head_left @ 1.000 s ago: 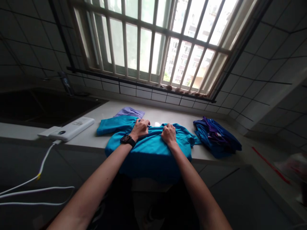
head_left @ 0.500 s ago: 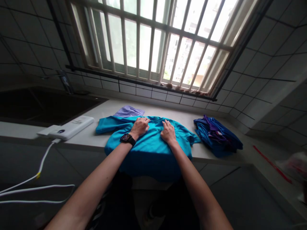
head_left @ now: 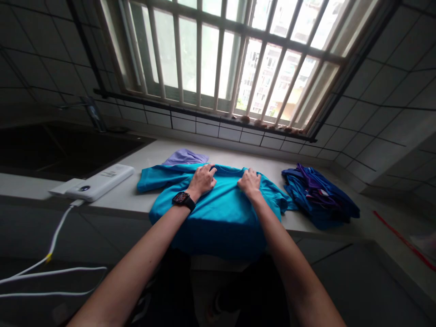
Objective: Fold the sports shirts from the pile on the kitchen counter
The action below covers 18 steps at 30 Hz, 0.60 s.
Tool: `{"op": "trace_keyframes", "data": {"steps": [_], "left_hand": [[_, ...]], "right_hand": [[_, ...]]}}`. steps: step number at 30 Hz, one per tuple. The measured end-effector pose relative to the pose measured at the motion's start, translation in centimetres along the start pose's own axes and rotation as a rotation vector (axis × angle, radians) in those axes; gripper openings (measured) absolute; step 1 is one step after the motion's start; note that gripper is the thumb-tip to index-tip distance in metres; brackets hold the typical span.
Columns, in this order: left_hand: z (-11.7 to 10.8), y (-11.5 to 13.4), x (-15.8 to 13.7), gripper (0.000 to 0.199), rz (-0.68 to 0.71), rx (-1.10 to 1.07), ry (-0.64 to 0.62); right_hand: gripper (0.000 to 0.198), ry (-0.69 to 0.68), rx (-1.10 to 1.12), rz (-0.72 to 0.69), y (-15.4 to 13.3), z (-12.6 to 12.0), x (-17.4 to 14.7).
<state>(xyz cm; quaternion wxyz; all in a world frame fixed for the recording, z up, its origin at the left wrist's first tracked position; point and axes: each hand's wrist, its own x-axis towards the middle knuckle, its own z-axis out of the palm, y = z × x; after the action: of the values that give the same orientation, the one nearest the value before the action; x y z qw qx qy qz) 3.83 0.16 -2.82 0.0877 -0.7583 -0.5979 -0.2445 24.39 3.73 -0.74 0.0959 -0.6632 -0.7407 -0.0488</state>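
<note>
A turquoise T-shirt (head_left: 218, 222) lies spread over the counter, its neckline at the far side and its lower part hanging over the front edge. My left hand (head_left: 202, 180), with a black watch on its wrist, has its fingers curled on the cloth left of the neckline. On the other side of the collar, my right hand (head_left: 250, 181) grips the fabric with bent fingers. One sleeve stretches out to the left; the right sleeve is crumpled near a pile of dark blue and purple clothes (head_left: 316, 195). Behind the shirt, a lilac cloth (head_left: 185, 156) shows in part.
A white power bank (head_left: 102, 184) with a white cable (head_left: 57, 231) sits on the counter (head_left: 139, 197) at left, beside a dark sink (head_left: 51, 150) and faucet (head_left: 93, 116). A red strip (head_left: 402, 238) lies at far right. A barred window (head_left: 218, 59) is behind.
My right hand has shifted right and its fingers have curled onto the shirt near the collar. The neckline is pulled wider and the cloth between my hands is smoother. The view has turned slightly.
</note>
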Motion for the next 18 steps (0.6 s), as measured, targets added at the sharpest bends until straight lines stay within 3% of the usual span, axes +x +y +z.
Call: {"op": "trace_keyframes", "data": {"steps": [3, 5, 8, 12, 18], "left_hand": [[0.3, -0.2, 0.0, 0.035, -0.036, 0.031, 0.062], [0.5, -0.3, 0.0, 0.029, -0.056, 0.052, 0.023], [0.4, -0.3, 0.0, 0.030, -0.055, 0.041, -0.042], [-0.1, 0.1, -0.1, 0.038, -0.001, -0.030, 0.019], [-0.2, 0.4, -0.5, 0.034, 0.024, -0.011, -0.016]], "right_hand": [[0.043, 0.033, 0.083, -0.121, -0.8, 1.6, -0.6], [0.040, 0.026, 0.088, -0.114, -0.9, 2.1, -0.9], [0.039, 0.070, 0.066, -0.132, -0.6, 1.8, -1.2], [0.042, 0.136, 0.090, -0.190, -0.6, 1.1, -1.5], [0.037, 0.057, 0.099, -0.160, -1.0, 1.3, -1.9]]}}
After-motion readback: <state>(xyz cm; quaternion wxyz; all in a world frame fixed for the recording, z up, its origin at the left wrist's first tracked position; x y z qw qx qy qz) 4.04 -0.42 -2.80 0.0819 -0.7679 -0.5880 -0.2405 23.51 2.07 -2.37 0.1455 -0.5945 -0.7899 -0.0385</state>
